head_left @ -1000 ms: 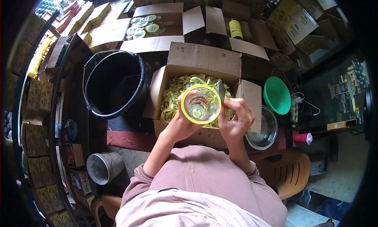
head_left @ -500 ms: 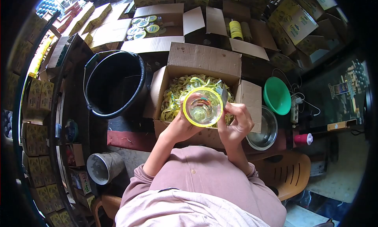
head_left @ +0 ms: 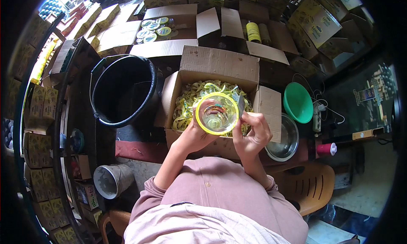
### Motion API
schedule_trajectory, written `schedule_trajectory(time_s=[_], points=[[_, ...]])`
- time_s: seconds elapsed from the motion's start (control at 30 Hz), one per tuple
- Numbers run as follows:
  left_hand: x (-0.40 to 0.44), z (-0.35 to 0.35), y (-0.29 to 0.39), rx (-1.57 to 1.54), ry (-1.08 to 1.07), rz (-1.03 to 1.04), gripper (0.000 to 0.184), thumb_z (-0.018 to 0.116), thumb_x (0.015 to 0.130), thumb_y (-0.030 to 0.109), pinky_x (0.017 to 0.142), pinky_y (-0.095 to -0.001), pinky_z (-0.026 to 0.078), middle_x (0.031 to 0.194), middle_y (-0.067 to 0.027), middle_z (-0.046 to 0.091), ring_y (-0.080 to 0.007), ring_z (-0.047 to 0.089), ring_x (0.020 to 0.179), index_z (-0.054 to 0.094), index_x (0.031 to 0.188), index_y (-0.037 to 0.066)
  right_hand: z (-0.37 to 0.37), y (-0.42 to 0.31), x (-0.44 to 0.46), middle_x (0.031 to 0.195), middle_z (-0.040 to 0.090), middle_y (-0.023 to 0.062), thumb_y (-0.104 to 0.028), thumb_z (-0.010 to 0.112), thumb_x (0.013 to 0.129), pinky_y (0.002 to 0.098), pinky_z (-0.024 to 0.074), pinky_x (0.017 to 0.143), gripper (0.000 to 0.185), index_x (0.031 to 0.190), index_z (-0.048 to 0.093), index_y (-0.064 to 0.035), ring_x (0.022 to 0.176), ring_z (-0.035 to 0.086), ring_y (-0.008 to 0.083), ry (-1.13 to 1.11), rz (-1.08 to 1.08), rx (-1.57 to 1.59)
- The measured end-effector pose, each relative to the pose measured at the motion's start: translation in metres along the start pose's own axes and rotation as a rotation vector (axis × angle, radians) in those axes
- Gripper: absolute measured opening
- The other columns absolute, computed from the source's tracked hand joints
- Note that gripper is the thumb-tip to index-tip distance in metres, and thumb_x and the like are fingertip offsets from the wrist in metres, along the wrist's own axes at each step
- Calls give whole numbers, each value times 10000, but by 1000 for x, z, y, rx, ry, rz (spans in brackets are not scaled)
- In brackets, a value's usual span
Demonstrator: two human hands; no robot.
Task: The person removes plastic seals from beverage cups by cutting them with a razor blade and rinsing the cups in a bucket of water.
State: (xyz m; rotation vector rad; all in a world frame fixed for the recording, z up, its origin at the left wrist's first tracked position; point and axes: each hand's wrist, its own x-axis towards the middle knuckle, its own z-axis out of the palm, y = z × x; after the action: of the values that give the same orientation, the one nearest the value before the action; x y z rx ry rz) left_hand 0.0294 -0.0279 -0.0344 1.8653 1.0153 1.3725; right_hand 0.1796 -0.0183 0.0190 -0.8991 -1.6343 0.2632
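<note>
A clear cup with a yellow rim (head_left: 217, 113) is held above an open cardboard box (head_left: 220, 62), its round end facing me. My left hand (head_left: 196, 131) is wrapped round the cup's left side. At the cup's right edge, my right hand (head_left: 253, 134) pinches a small dark flat blade-like piece (head_left: 241, 104) between thumb and fingers. Yellow strips (head_left: 184, 108) fill the box below and behind the cup.
A black bucket (head_left: 123, 90) stands left of the box. On the right are a green bowl (head_left: 298, 102), a metal bowl (head_left: 283, 138) and a pink spool (head_left: 325, 149). Behind, one open box holds round lids (head_left: 149, 30), another a yellow roll (head_left: 253, 32).
The cup first shifted slightly right and down, then back a little to the left and up. My right hand has dropped slightly, still at the cup's edge.
</note>
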Motion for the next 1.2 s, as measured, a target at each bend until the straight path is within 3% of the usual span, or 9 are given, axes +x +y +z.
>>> schedule_trajectory(time_s=[0.27,0.37,0.63,0.83,1.2], points=[[0,3,-1,-162,24,-61,773,687,719,64,895,-329,430,1232,-159,319,-248,474,1090,177,1297,10,-2,6,-2,726,587,79,53,646,673,245,469,552,178,832,598,-9,606,571,140,46,39,40],[2,2,4,-44,73,-39,773,690,715,60,895,-326,429,1223,-163,335,-247,481,1084,178,1292,9,-3,3,-3,726,555,81,72,633,692,225,446,549,161,828,571,11,612,533,122,20,3,49],[-2,5,-6,-88,25,-85,788,703,699,64,898,-325,415,1215,-169,358,-253,471,1093,181,1289,17,0,2,-3,732,564,81,67,635,657,225,446,541,192,830,580,4,618,551,131,9,-8,10],[0,3,-2,-129,1,-84,773,699,705,64,886,-337,424,1226,-155,346,-247,476,1085,192,1288,29,0,3,2,752,602,87,35,655,656,274,498,598,228,873,619,-25,658,610,170,17,6,-83],[1,-4,6,-38,-69,-49,781,718,689,86,871,-334,444,1230,-138,338,-239,520,1025,220,1289,37,-4,10,7,723,595,83,69,648,648,257,485,562,238,865,629,-25,617,598,157,-39,-4,27]])
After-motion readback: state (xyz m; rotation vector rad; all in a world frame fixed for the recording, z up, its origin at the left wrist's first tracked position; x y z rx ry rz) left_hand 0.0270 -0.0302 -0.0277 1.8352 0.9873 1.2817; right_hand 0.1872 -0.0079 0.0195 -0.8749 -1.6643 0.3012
